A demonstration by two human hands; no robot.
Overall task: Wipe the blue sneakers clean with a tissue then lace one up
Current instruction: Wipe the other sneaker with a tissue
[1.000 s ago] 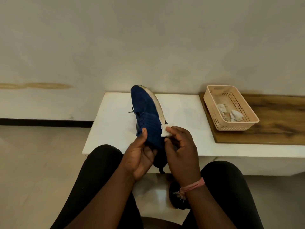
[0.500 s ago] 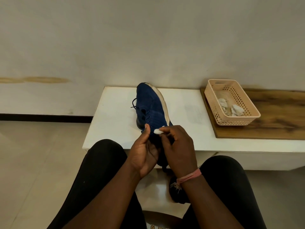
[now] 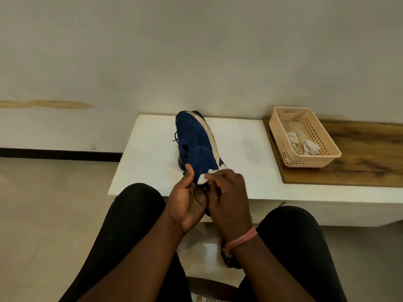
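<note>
Head view is showing the left hand (image 3: 187, 201) gripping the heel end of the sneaker (image 3: 196, 142), which is lying toe-away on the bench (image 3: 148, 153), while the right hand (image 3: 229, 199) is pinching a tissue (image 3: 204, 178) against it; the thin tissue is likely tearing if rubbed hard.

I see a white table (image 3: 150, 149) against the wall. On its right side lies a wooden board (image 3: 359, 171), and a beige perforated basket (image 3: 281, 123) stands on it. A pink band (image 3: 242, 238) shows too.
</note>
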